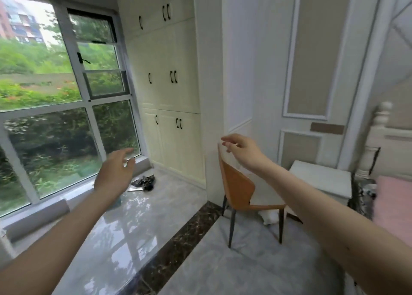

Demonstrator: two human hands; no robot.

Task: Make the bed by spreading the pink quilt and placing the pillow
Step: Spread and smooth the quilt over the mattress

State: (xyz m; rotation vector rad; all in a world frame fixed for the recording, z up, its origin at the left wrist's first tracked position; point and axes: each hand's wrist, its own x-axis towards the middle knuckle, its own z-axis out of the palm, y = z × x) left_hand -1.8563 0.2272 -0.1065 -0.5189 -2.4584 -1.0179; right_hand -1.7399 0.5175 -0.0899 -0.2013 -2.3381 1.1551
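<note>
Both bare arms reach forward into a bedroom, the left hand (114,172) raised before the large window (62,98) and the right hand (242,148) lifted above an orange chair (237,188); the fingers (229,142) of each hand are spread loosely apart and hold nothing. The pink quilt (393,203) shows only as a strip at the far right edge, well apart from both hands and behind the right forearm, lying on a bed whose white turned post (374,138) rises beside it. No pillow can be made out. Between the right hand's fingers and the bed stand the chair and a white bedside cabinet (323,181), with a white crumpled object (269,216) on the floor under the chair seat. Beyond the fingers of the left hand, a dark patterned bundle (145,182) lies on the glossy grey tile floor (124,234) near the window sill. A cream built-in wardrobe (169,82) with black handles fills the wall ahead, and a dark marble strip (178,239) crosses the floor.
</note>
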